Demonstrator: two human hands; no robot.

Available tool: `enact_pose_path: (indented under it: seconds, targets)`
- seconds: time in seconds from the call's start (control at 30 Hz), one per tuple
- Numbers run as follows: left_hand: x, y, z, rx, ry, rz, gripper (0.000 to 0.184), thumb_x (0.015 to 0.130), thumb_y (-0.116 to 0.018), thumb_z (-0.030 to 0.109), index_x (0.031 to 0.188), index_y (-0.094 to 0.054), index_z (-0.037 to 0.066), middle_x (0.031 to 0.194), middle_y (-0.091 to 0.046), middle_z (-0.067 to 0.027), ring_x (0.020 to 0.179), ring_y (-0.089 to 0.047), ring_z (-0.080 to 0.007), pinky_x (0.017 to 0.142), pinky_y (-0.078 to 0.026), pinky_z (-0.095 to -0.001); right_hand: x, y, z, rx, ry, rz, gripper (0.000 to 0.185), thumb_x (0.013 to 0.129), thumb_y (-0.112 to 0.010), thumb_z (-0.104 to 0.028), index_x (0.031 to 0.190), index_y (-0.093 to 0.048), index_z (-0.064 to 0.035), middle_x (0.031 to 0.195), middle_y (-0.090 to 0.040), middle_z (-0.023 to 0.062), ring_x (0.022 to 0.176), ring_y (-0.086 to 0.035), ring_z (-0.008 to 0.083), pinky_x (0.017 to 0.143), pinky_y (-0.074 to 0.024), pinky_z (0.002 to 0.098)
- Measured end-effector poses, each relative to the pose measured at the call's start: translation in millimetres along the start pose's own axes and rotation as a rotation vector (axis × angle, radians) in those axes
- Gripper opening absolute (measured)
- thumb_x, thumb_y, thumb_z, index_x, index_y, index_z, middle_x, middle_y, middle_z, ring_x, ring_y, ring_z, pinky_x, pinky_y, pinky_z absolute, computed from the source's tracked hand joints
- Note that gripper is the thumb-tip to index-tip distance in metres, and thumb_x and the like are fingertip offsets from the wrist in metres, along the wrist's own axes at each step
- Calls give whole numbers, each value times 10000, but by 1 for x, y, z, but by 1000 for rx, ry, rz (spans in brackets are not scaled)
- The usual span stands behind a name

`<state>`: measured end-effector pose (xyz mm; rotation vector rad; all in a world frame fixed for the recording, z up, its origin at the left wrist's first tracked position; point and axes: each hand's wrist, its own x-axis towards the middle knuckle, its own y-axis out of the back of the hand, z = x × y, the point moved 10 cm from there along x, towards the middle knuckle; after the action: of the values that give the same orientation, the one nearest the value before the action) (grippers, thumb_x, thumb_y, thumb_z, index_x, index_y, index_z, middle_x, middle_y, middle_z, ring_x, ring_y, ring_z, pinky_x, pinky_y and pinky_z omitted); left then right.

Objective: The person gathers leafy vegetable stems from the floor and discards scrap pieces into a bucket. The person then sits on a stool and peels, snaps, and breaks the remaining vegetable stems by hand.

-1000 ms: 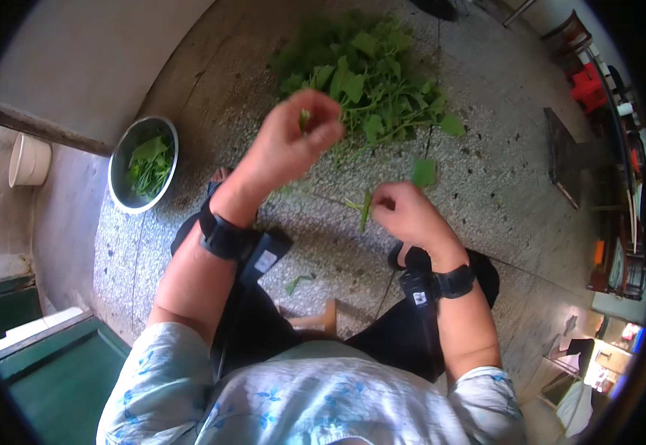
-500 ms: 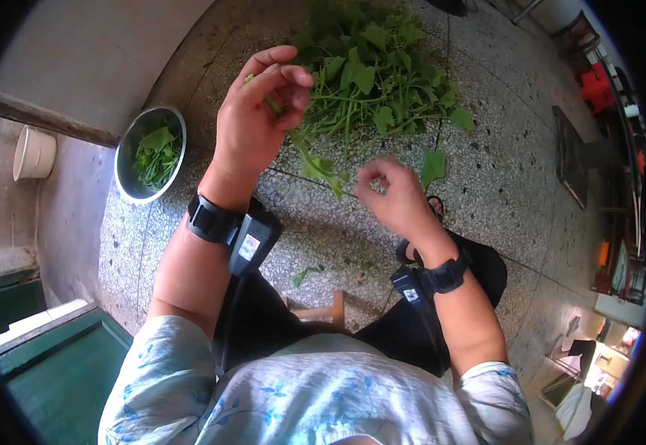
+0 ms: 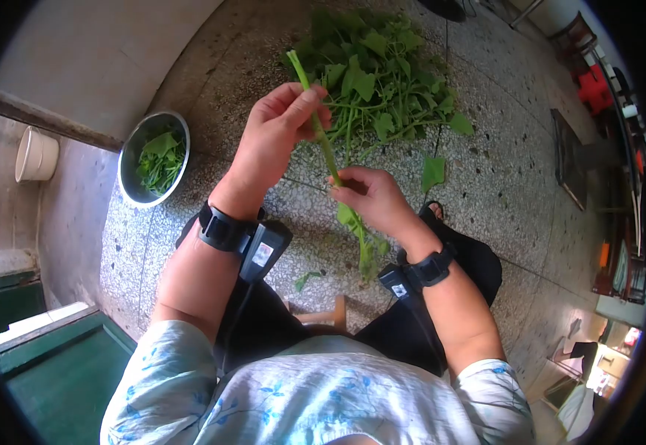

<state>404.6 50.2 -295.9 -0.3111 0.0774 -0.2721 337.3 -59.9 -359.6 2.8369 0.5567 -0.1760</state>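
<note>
A green leafy vine stem (image 3: 326,147) is stretched between my two hands, its cut end pointing up and away from me. My left hand (image 3: 282,122) pinches it near that upper end, thumb on top. Lower down, my right hand (image 3: 378,196) has thumb and fingertips closed on the same stem. Small leaves and tendrils (image 3: 364,241) dangle below the right hand, slightly blurred. Beyond my hands a big heap of leafy green vines (image 3: 382,81) lies on the speckled floor.
To the left stands a metal basin (image 3: 122,174) with picked greens (image 3: 161,163) in it. A loose leaf (image 3: 433,172) and a scrap of leaf (image 3: 306,280) lie on the floor. A white bucket (image 3: 37,154) is at far left, a wooden stool (image 3: 323,317) between my legs.
My right hand has closed on the stem, which it was apart from before. My left hand has turned and lowered slightly, and the stem now points upward past its fingers.
</note>
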Motion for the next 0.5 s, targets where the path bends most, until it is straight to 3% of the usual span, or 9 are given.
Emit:
enact_pose_path:
  seconds: [0.1,0.17,0.3,0.33,0.4,0.47,0.5]
  targets:
    - [-1,-3,-6,-58,68,-96,211,889,-459,200,1003,-536,41,791,-583,-24,726,-567,-106,609,-441,-218,-1,9,-10,-49,4,45,179,772,-603,-130,896,-585,-2,709,-586,54,650,-531,87,595,-425,243]
    - [-4,-11,-13,-102,120,-156,219,891,-453,195,1025,-533,41,799,-590,-31,723,-574,-110,601,-444,-211,-4,20,-26,-128,150,130,170,774,-601,-122,898,-589,-6,768,-586,67,702,-529,84,623,-427,242]
    - [-6,-21,-16,-51,119,-175,212,889,-457,178,1019,-540,32,819,-602,-41,735,-576,-110,618,-449,-211,-5,32,-40,-136,178,192,173,784,-594,-118,921,-584,-13,801,-578,44,724,-516,80,648,-425,239]
    - [-7,-22,-18,-51,119,-179,212,889,-457,178,1019,-540,32,819,-602,-41,735,-576,-110,618,-449,-211,-6,42,-42,12,198,262,176,796,-585,-120,937,-580,-14,798,-575,28,713,-509,72,646,-420,224]
    - [-7,-28,-18,300,32,-207,202,892,-451,157,1003,-556,25,824,-605,-37,732,-569,-103,628,-450,-215,-7,55,-47,154,219,337,179,809,-577,-123,953,-576,-16,795,-572,12,703,-501,63,643,-415,209]
    - [-10,-33,-20,410,12,-194,163,861,-486,99,970,-572,14,807,-602,-63,718,-569,-132,631,-450,-242,-9,66,-54,340,248,399,185,832,-558,-137,966,-569,-9,816,-570,1,692,-486,42,636,-400,175]
    - [-12,-40,-11,650,-151,-212,156,834,-506,71,961,-572,8,800,-592,-86,724,-570,-168,635,-449,-266,-10,69,-57,325,241,402,180,845,-543,-143,954,-574,-3,792,-575,11,686,-495,36,627,-406,163]
